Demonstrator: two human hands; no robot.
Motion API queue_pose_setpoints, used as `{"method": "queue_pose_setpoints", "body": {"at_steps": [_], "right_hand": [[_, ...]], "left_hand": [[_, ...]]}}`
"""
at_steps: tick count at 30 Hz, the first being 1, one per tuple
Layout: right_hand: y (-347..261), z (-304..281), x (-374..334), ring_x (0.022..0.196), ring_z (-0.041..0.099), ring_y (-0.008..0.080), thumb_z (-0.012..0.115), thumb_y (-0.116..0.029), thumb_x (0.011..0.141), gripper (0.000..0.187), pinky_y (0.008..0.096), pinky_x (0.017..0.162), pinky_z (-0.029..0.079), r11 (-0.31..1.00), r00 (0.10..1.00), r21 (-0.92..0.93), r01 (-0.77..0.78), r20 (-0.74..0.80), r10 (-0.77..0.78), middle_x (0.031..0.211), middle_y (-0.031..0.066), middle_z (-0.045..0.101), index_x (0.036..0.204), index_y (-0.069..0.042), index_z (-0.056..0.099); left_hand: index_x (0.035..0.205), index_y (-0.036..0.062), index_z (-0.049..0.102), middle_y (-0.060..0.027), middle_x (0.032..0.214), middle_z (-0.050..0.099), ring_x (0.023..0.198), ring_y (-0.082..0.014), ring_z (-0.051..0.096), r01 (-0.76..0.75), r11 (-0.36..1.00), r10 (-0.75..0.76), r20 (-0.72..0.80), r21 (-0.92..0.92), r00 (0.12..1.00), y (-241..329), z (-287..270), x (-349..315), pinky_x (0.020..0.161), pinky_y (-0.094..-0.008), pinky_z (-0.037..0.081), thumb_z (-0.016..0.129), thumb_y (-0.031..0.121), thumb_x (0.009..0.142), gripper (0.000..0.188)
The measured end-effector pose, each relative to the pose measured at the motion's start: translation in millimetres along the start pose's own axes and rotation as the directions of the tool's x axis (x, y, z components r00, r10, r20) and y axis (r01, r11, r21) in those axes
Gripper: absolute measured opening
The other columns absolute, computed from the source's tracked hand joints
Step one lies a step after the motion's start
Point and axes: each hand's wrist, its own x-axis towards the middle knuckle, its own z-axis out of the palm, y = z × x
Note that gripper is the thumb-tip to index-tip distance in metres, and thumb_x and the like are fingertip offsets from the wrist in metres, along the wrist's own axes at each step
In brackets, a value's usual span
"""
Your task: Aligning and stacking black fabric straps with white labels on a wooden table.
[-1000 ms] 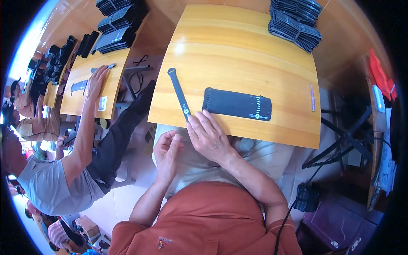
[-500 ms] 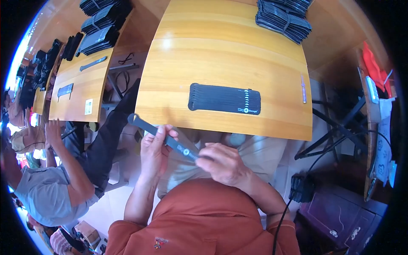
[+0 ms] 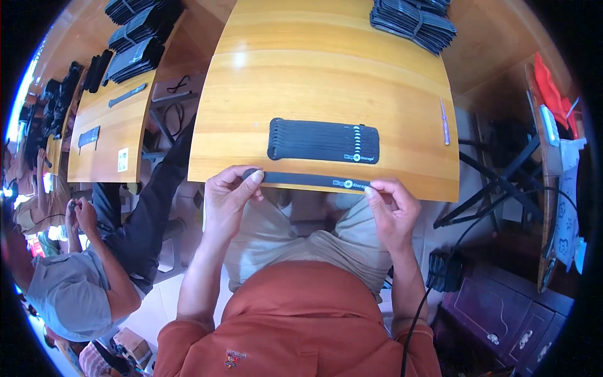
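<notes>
A single black strap (image 3: 298, 179) with a small printed mark stretches level between my two hands, just at the table's near edge. My left hand (image 3: 235, 188) pinches its left end between thumb and fingers. Its right end is in the thumb-and-finger pinch of my right hand (image 3: 391, 204). Directly beyond it on the table lies a fanned row of similar black straps (image 3: 314, 139), overlapping so their rounded ends line up at the left and their marks at the right.
Banded black strap bundles (image 3: 414, 25) are stacked at the wooden table's (image 3: 251, 81) far right. A purple pen-like tool (image 3: 445, 122) lies by the right edge. To the left a co-worker (image 3: 81, 283) sits at another table (image 3: 110, 135) with more bundles. A cable (image 3: 418, 314) hangs at my right.
The strap has gone from slanted to level and drawn out straight. My right hand has moved right to its end, my left hand to the other end. The view has shifted slightly.
</notes>
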Motion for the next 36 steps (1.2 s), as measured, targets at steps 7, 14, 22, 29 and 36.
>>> {"method": "queue_pose_setpoints", "body": {"at_steps": [7, 14, 22, 29, 36], "right_hand": [[15, -2, 18, 0.081, 0.071, 0.0166, 0.072, 0.001, 0.093, 0.011, 0.0289, 0.072, 0.056, 0.991, 0.999, -0.131, 0.012, -0.036, -0.017, 0.094, 0.0122, 0.074, 0.104, 0.003, 0.072], [16, -3, 32, 0.075, 0.069, 0.0199, 0.073, 0.002, 0.091, 0.013, 0.0304, 0.066, 0.054, 0.973, 0.999, -0.229, 0.031, -0.035, -0.040, 0.089, 0.0129, 0.071, 0.104, 0.002, 0.073], [23, -3, 40, 0.074, 0.069, 0.0221, 0.073, 0.001, 0.090, 0.010, 0.0316, 0.065, 0.053, 0.958, 0.997, -0.280, 0.055, -0.030, -0.066, 0.089, 0.0126, 0.071, 0.101, 0.002, 0.074], [24, -1, 42, 0.074, 0.070, 0.0223, 0.072, 0.000, 0.091, 0.010, 0.0323, 0.066, 0.054, 0.954, 0.999, -0.300, 0.024, -0.025, -0.033, 0.089, 0.0127, 0.071, 0.101, 0.002, 0.074], [24, -2, 42, 0.071, 0.069, 0.0200, 0.074, 0.000, 0.090, 0.011, 0.0311, 0.063, 0.054, 0.945, 0.999, -0.327, -0.014, -0.036, 0.002, 0.086, 0.0123, 0.070, 0.101, 0.002, 0.073]], "left_hand": [[0.112, -0.0029, 0.074, -0.0061, 0.091, 0.073, 0.074, -0.0115, 0.068, 0.049, 0.999, -0.050, 0.022, 0.016, 0.999, 3, 4, 18, 0.070, -0.0274, 0.060, 0.071, 0.009, 0.101, 0.017], [0.109, -0.0040, 0.076, -0.0027, 0.081, 0.072, 0.070, -0.0068, 0.064, 0.049, 0.970, -0.035, -0.061, 0.239, 0.997, 5, 17, 32, 0.065, -0.0223, 0.054, 0.075, 0.009, 0.098, 0.017], [0.104, -0.0047, 0.076, -0.0026, 0.074, 0.070, 0.062, -0.0058, 0.059, 0.078, 0.928, -0.034, -0.126, 0.365, 0.991, 8, 24, 40, 0.056, -0.0225, 0.050, 0.076, 0.010, 0.097, 0.016], [0.104, -0.0046, 0.077, -0.0038, 0.074, 0.071, 0.061, -0.0068, 0.060, 0.101, 0.898, -0.047, -0.137, 0.428, 0.989, 6, 24, 42, 0.054, -0.0240, 0.050, 0.076, 0.010, 0.097, 0.017], [0.101, -0.0046, 0.077, -0.0023, 0.072, 0.069, 0.060, -0.0055, 0.058, 0.113, 0.873, -0.043, -0.155, 0.475, 0.987, 8, 27, 45, 0.054, -0.0232, 0.047, 0.077, 0.009, 0.095, 0.015]]}}
